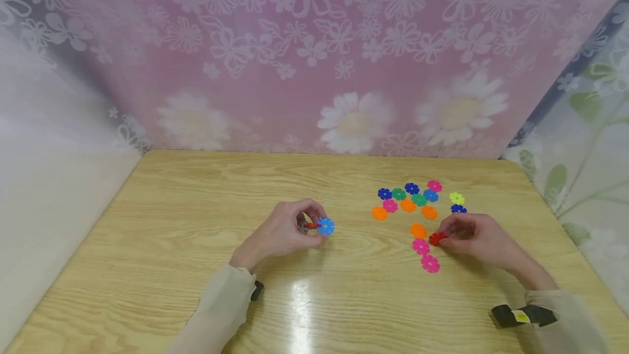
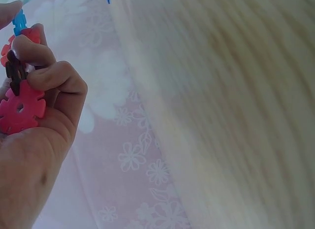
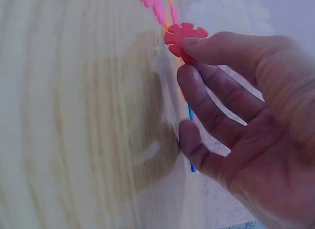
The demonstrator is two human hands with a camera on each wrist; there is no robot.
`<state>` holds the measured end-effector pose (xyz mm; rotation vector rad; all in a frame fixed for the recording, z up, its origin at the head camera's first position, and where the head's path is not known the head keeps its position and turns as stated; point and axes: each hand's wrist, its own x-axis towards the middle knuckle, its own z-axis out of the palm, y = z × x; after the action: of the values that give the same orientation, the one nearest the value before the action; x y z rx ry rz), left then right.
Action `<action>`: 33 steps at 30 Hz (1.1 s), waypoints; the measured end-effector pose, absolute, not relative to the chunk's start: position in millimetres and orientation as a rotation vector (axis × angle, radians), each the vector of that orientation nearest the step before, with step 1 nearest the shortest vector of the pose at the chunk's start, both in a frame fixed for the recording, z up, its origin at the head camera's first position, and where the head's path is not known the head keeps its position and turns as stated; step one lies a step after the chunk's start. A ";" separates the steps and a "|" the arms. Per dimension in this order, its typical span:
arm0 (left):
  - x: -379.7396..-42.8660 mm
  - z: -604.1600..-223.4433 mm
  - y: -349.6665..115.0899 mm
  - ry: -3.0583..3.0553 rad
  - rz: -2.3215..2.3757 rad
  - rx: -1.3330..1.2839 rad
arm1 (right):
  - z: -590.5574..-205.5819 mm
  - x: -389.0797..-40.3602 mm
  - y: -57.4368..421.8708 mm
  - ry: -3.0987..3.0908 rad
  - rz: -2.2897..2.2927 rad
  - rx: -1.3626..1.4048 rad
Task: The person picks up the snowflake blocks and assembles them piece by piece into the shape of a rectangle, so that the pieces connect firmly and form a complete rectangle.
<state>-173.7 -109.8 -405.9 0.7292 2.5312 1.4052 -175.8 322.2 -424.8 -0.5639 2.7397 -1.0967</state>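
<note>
Near the table's middle my left hand (image 1: 290, 231) holds a chain of notched plastic discs. A light blue disc (image 1: 325, 226) is at its right end, joined to a red disc (image 1: 312, 225). In the left wrist view a dark disc (image 2: 16, 71) and a pink disc (image 2: 22, 108) are also part of the chain, partly behind curled fingers. My right hand (image 1: 479, 239) pinches a single red notched disc (image 3: 183, 38) between thumb and fingertips. In the head view that disc is just right of a loose orange disc (image 1: 418, 231) and a pink disc (image 1: 420, 246).
Loose discs in several colours lie on the wooden table (image 1: 172, 223) toward the back right, among them a yellow disc (image 1: 457, 198) and a dark blue disc (image 1: 385, 194). Another pink disc (image 1: 430, 264) lies nearer the front. A flowered pink curtain (image 1: 275, 70) hangs behind the table's back edge.
</note>
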 end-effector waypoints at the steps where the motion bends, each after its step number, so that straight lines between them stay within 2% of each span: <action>1: -173.9 -405.8 -109.2 2.534 1.402 0.724 | -423.7 -175.2 321.0 2.735 -1.111 -0.559; 19: -174.6 -408.0 -105.7 2.541 1.418 0.748 | -404.5 -167.1 273.0 2.722 -1.276 -0.575; 33: -174.5 -406.7 -103.1 2.539 1.408 0.805 | -403.8 -173.0 249.0 2.658 -1.367 -0.635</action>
<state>-174.5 -103.1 -406.7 0.8047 2.5394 1.4079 -173.0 249.0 -403.8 -0.6353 2.6580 -1.3672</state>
